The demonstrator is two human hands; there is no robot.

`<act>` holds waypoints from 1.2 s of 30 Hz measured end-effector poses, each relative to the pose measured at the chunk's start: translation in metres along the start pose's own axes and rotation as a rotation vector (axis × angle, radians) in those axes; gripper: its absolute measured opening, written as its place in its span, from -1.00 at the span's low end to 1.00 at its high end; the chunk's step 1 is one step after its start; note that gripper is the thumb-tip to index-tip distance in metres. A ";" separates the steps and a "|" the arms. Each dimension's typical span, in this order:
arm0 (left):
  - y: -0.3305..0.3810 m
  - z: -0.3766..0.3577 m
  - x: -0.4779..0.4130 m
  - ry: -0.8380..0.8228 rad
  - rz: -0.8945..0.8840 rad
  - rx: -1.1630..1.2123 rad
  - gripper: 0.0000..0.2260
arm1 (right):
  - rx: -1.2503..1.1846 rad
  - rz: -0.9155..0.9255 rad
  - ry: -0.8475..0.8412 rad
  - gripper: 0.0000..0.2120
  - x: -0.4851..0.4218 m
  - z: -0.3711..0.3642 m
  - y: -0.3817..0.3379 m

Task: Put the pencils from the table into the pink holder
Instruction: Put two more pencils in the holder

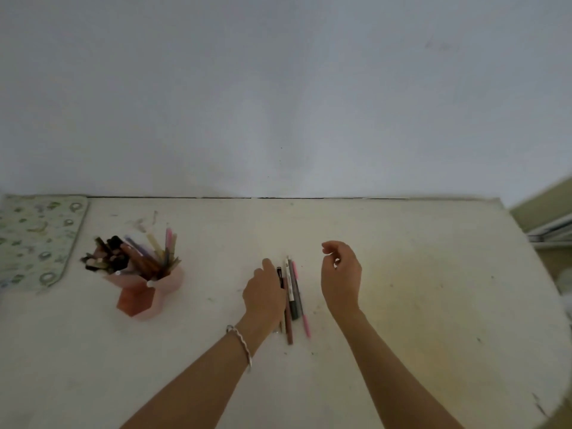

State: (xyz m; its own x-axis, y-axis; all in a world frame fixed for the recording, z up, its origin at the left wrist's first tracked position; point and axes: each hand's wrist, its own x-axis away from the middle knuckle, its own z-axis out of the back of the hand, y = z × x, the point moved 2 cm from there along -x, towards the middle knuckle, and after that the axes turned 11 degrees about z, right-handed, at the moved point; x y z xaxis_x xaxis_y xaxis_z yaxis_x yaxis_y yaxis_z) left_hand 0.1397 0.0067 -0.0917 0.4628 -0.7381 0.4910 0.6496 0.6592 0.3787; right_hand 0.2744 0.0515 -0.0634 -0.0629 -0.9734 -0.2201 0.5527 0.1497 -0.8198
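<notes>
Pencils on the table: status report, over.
Left hand on the pencils, grip unclear. Right hand hovering, empty. Pink holder far left, path clear.

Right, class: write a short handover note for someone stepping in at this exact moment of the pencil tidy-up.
Left hand: resting on the loose pencils' left edge, nothing lifted.
Right hand: raised just right of them, loosely curled, empty.
Things: small bundle of pencils and pens lies mid-table; pink plastic holder stands far left, already crowded.
Done: many items in the holder.
Left: move the whole bundle over.
</notes>
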 end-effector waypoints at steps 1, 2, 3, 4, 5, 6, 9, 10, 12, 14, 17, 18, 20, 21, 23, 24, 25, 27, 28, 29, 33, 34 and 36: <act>0.001 0.000 -0.001 0.006 0.004 -0.003 -0.66 | -0.003 -0.017 -0.018 -0.67 0.001 -0.001 0.003; 0.001 0.002 -0.002 0.009 0.000 0.008 -0.64 | -0.002 -0.029 -0.046 -0.69 0.001 -0.003 0.005; 0.002 0.007 -0.004 0.016 -0.011 0.031 -0.64 | 0.014 -0.039 -0.090 -0.72 0.001 -0.006 0.006; 0.002 0.014 -0.006 0.042 -0.029 0.065 -0.65 | 0.051 -0.051 -0.150 -0.75 0.001 -0.009 0.008; 0.003 0.023 -0.009 0.093 -0.056 0.102 -0.68 | 0.107 -0.070 -0.224 -0.76 0.000 -0.013 0.010; 0.004 0.034 -0.011 0.152 -0.088 0.134 -0.72 | 0.174 -0.101 -0.298 -0.77 0.001 -0.018 0.013; 0.012 0.066 -0.015 0.273 -0.191 0.220 -0.75 | 0.367 -0.190 -0.467 -0.83 0.008 -0.033 0.017; 0.014 0.075 -0.014 0.290 -0.219 0.244 -0.74 | 0.415 -0.194 -0.502 -0.86 0.011 -0.038 0.016; 0.018 0.088 -0.010 0.310 -0.272 0.282 -0.74 | 0.479 -0.174 -0.532 -0.85 0.016 -0.045 0.015; 0.019 0.096 -0.002 0.318 -0.307 0.295 -0.73 | 0.494 -0.154 -0.528 -0.78 0.017 -0.049 0.013; 0.019 0.117 0.008 0.378 -0.368 0.323 -0.72 | 0.416 -0.104 -0.443 -0.63 0.012 -0.047 0.004; 0.017 0.130 0.011 0.421 -0.387 0.343 -0.71 | 0.363 -0.068 -0.386 -0.53 0.007 -0.044 -0.001; 0.006 0.167 0.012 0.545 -0.396 0.392 -0.67 | 0.270 0.047 -0.264 -0.41 -0.007 -0.041 -0.023; -0.004 0.187 0.011 0.604 -0.382 0.413 -0.66 | 0.223 0.095 -0.209 -0.40 -0.014 -0.042 -0.036; -0.029 0.222 0.010 0.685 -0.340 0.431 -0.65 | 0.090 0.161 -0.124 -0.42 -0.023 -0.045 -0.066; -0.043 0.235 0.009 0.707 -0.319 0.429 -0.65 | 0.005 0.188 -0.090 -0.44 -0.025 -0.048 -0.081; -0.057 0.243 0.008 0.711 -0.294 0.427 -0.65 | -0.086 0.204 -0.059 -0.46 -0.026 -0.051 -0.095; -0.079 0.244 0.007 0.687 -0.247 0.412 -0.65 | -0.235 0.235 0.002 -0.49 -0.024 -0.057 -0.120; -0.088 0.241 0.006 0.665 -0.231 0.396 -0.66 | -0.286 0.252 0.026 -0.50 -0.021 -0.061 -0.130; -0.095 0.235 0.004 0.636 -0.220 0.371 -0.67 | -0.326 0.266 0.043 -0.51 -0.017 -0.065 -0.139; -0.114 0.208 -0.002 0.562 -0.232 0.038 -0.83 | -0.400 0.337 0.045 -0.51 0.001 -0.077 -0.162; -0.117 0.205 -0.003 0.592 -0.238 -0.090 -0.87 | -0.413 0.353 0.044 -0.52 0.006 -0.079 -0.166; -0.125 0.206 -0.002 0.683 -0.254 -0.192 -0.81 | -0.452 0.378 0.045 -0.54 0.015 -0.084 -0.176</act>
State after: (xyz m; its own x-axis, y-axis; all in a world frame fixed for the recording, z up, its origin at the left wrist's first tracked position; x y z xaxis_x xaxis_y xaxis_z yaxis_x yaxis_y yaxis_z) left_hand -0.0668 -0.0448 0.0216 0.5149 -0.8303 -0.2132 0.8513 0.4661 0.2408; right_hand 0.1066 0.0251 0.0332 0.0285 -0.8312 -0.5552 0.1351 0.5535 -0.8218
